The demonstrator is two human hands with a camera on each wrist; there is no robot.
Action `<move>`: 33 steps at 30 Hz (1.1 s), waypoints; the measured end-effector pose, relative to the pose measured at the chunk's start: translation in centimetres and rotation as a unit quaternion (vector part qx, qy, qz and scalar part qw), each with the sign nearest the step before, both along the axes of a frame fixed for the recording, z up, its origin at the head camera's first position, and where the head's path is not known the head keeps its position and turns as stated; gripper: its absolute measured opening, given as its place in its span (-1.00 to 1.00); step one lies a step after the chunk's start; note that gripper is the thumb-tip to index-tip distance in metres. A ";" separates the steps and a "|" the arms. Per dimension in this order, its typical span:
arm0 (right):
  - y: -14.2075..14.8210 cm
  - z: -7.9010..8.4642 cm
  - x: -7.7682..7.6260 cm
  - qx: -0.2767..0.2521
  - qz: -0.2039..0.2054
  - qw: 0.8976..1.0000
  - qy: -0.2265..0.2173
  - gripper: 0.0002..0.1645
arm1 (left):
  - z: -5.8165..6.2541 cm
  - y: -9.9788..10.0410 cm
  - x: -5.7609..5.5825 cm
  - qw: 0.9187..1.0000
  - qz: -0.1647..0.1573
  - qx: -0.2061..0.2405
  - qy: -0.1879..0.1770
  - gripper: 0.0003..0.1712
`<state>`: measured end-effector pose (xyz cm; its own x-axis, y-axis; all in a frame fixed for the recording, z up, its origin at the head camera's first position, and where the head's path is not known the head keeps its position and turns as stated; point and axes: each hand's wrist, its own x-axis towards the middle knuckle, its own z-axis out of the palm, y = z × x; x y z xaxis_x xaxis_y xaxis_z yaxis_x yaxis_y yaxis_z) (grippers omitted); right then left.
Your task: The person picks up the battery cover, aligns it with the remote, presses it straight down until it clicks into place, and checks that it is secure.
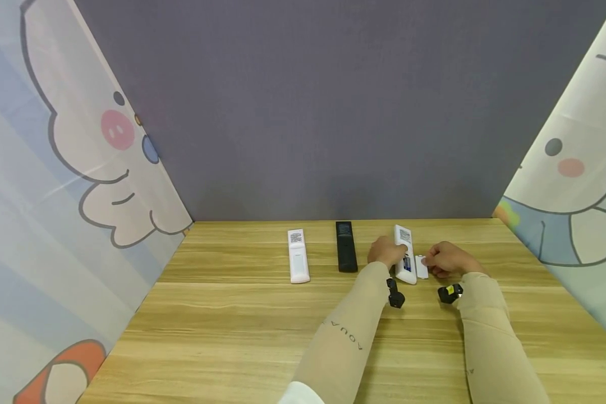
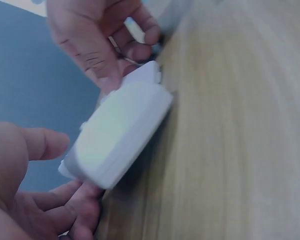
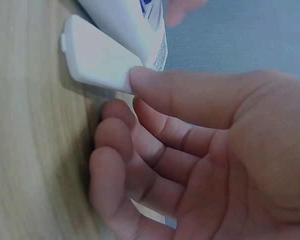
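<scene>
A white remote control lies back up on the table, its battery compartment uncovered and batteries showing inside. My left hand holds this remote from its left side, thumb over the upper face and fingers along the edge. In the left wrist view, the remote's near end lies between that thumb and the fingers. My right hand pinches a white battery cover by one end between thumb and forefinger. The cover is close along the remote's right side. The right hand's other fingers curl beneath.
Left of the hands, a black remote control lies on the wooden table. Farther left is another white remote control, its cover in place. A grey panel rises behind the table, with printed cartoon curtains on both sides.
</scene>
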<state>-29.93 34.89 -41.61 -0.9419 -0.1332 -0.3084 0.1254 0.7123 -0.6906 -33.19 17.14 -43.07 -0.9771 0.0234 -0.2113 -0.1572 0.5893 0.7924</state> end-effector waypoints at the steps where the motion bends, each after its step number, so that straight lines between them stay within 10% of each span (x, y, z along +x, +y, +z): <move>1: 0.0 0.0 0.0 0.000 -0.001 1.000 -0.001 -0.80 | 0.0 -0.2 -0.1 1.000 0.000 0.010 -0.003 -0.74; 33: -0.3 0.9 -0.3 -0.070 -0.021 0.997 0.007 -0.72 | -1.9 -2.2 0.0 0.978 0.013 0.208 0.022 -0.79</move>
